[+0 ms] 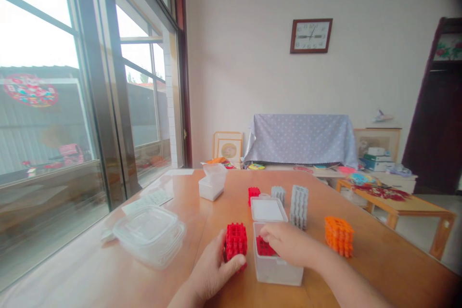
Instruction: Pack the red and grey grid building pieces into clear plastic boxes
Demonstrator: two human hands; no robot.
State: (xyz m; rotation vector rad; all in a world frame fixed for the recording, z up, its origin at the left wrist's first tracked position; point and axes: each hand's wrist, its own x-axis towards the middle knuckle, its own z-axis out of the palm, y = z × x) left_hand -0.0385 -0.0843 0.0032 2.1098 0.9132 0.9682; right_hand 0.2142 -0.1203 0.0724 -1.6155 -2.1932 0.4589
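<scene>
My left hand is wrapped around a red block stack that stands on the wooden table. My right hand reaches into an open clear plastic box. Its fingers are curled over red pieces inside the box. The box's white lid lies just behind it. Whether the right fingers grip a piece is hidden.
An orange block stack stands to the right. Two grey block stacks and a small red one stand behind the lid. Clear lidded containers sit at the left, another clear box farther back. A low table is at the right.
</scene>
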